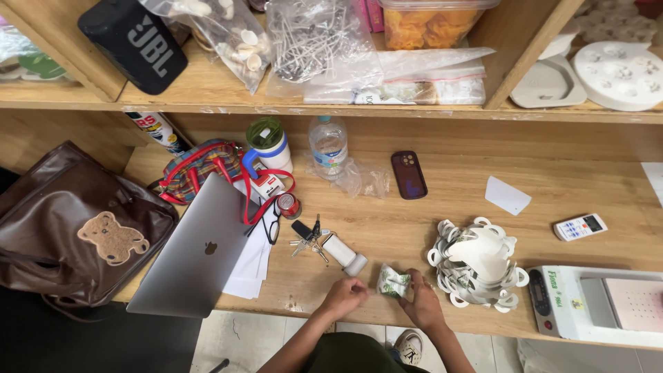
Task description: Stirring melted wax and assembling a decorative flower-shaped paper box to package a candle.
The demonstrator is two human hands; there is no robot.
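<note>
Packet [394,282], small, green and white, is held against the wooden table [566,179] near its front edge, pinched by the right hand [423,304]; the left hand [343,297] is curled loosely beside it, grasping nothing.

Both forearms came in bare from the near edge of the scene, angling up and inward toward each other. The left hand [343,295] lay palm down, fingers curled loosely together and pointing right, knuckles uppermost. The right hand [422,304] sat just to its right and slightly nearer, wrist bent, its fingers [413,279] stretched toward the far side and bunched at the tips. The two hands were close but not touching.
</note>
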